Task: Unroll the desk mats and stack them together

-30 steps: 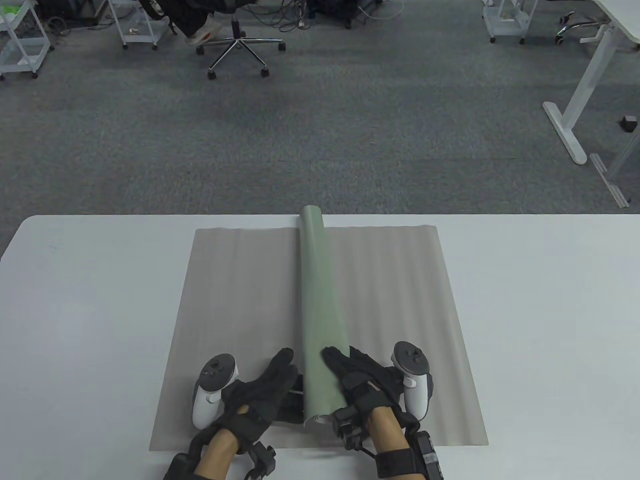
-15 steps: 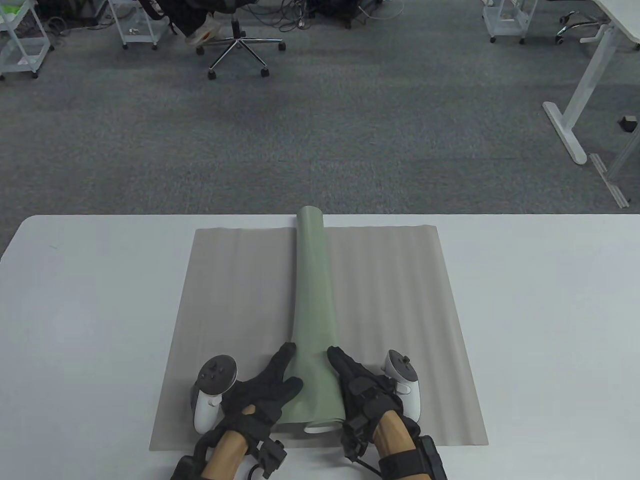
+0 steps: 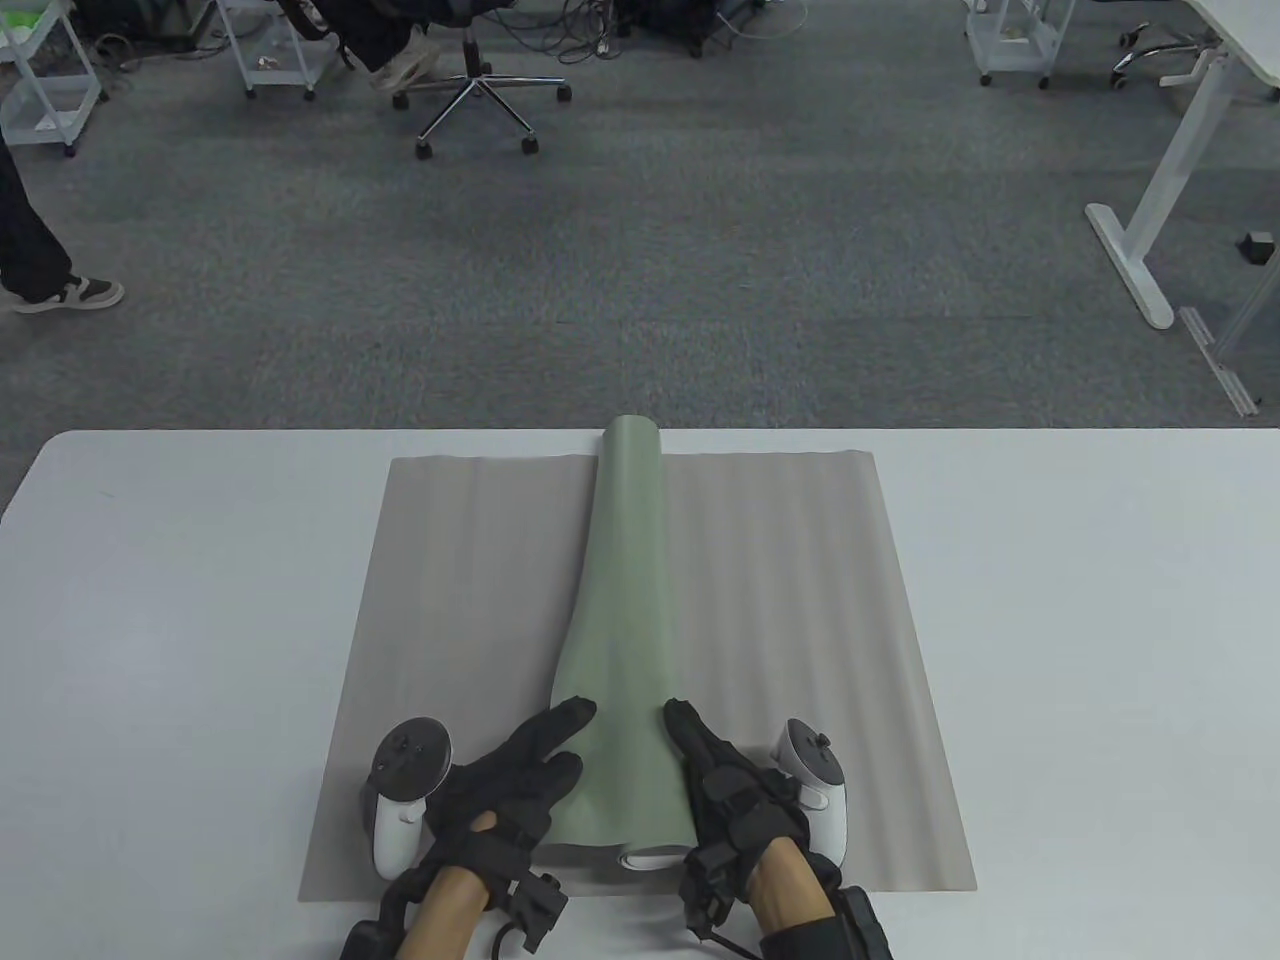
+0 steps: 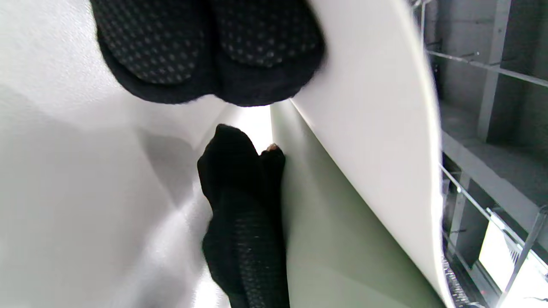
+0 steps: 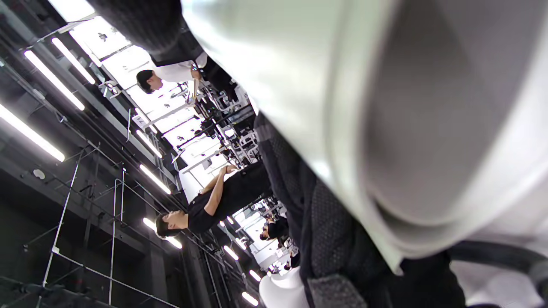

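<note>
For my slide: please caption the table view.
Two gloved hands open a green rolled desk mat on a flat grey mat.
</note>
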### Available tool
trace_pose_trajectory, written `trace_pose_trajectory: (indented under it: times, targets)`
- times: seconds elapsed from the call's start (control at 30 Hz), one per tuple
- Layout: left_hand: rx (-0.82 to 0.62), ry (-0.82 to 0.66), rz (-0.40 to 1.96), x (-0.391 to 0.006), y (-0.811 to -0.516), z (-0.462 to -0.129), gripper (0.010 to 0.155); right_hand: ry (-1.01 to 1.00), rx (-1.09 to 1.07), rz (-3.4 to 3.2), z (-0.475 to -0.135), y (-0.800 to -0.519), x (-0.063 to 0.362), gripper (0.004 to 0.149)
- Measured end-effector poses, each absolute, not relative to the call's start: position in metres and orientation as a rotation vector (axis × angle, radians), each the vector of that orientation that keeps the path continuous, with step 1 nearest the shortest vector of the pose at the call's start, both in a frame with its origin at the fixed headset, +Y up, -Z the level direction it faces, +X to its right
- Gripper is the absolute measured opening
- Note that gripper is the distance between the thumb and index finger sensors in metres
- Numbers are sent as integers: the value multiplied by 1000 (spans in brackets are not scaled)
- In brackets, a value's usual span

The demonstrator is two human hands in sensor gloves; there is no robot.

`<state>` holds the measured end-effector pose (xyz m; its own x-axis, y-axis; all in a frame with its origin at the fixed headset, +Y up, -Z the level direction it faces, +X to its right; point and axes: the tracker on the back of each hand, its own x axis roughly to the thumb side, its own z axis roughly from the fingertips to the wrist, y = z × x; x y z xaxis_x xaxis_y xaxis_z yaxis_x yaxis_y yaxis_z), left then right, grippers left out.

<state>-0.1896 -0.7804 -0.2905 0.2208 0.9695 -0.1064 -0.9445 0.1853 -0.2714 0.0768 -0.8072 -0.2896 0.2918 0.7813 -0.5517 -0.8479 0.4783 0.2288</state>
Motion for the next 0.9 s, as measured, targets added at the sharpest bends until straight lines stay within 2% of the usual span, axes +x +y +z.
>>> trace_pose_trajectory:
  times: [0.1, 0.17, 0.3, 0.5, 0.77, 0.9]
  targets:
    - [-301, -96, 1383, -193, -780, -291, 52, 695, -139, 1043, -289, -813, 78, 105]
    - [-315, -85, 1423, -195, -781, -290, 53, 694, -88, 1068, -291, -812, 79, 100]
    - [-300, -69, 1416, -200, -782, -289, 54, 594, -149, 1146, -287, -806, 81, 93]
    - [-324, -35, 1427, -208, -787, -291, 55, 516, -169, 1314, -285, -798, 91, 93]
    - [-337, -13, 1449, -215, -790, -292, 55, 639, -156, 1028, -287, -813, 89, 98]
    - [-340, -12, 1415, -215, -788, -292, 54, 638, -136, 1081, -289, -813, 89, 88]
